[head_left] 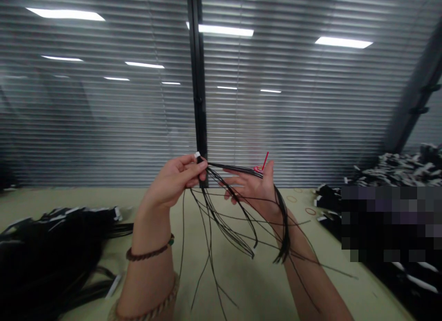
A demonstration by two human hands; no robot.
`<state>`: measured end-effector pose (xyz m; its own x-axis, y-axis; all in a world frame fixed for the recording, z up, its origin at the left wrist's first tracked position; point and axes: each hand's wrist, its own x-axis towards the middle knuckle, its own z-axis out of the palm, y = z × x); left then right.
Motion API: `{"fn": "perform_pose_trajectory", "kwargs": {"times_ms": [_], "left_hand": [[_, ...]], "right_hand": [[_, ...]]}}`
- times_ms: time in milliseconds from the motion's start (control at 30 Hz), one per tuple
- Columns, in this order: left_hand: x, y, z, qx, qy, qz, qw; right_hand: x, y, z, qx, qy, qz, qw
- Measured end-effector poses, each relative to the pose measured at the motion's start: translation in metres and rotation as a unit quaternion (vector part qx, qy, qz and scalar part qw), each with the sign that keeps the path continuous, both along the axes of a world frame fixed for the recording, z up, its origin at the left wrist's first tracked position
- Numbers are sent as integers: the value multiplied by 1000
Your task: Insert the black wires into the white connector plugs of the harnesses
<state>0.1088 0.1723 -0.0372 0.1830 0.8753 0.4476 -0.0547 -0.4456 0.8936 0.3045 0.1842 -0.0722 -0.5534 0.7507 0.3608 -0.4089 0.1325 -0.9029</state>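
So the left hand has its fingers pinching the bundle of thin black wires right at the little white connector, held up in the air above the tabletop. The right hand, just right of that connector, has its fingers loosely spread with the wires running across the palm and draping over the wrist; a red rubber band sits at its thumb side.

If I were doing this, I'd keep the pinch tight at the connector and let the loose ends hang straight before gathering them (they tangle fast, a few strays are already wandering off below the connector).

Tabletop is a pale yellow-green surface. Left of the connector lies a big heap of black wire bundles, more piles off to the right, with a couple of spare bands lying between. Behind the connector: closed blinds, a dark window post, ceiling lights reflecting.
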Motion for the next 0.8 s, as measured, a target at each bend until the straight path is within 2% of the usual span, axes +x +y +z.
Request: {"fn": "perform_pose_trajectory", "kwargs": {"times_ms": [100,167,267,400,533,667,733,800], "left_hand": [[-6,-2,1,-17,-5,41,999],[-9,-3,3,-26,-6,57,998],[-11,-4,4,-29,-19,67,997],[-18,1,3,-40,-74,83,993],[-29,11,-2,-39,-145,110,982],[-28,17,-3,-28,-212,106,971],[-23,17,-2,-34,-218,88,971],[-16,16,-1,-43,-210,62,975]], "right_hand": [[7,3,3,66,43,-187,979],[12,3,6,119,66,-245,960],[17,0,7,165,61,-253,951],[16,-7,6,209,-1,-259,943],[5,-17,4,279,-48,-232,931],[-11,-29,5,336,-44,-197,920],[-16,-32,6,381,-83,-204,898],[-18,-32,5,451,-153,-232,848]]}}
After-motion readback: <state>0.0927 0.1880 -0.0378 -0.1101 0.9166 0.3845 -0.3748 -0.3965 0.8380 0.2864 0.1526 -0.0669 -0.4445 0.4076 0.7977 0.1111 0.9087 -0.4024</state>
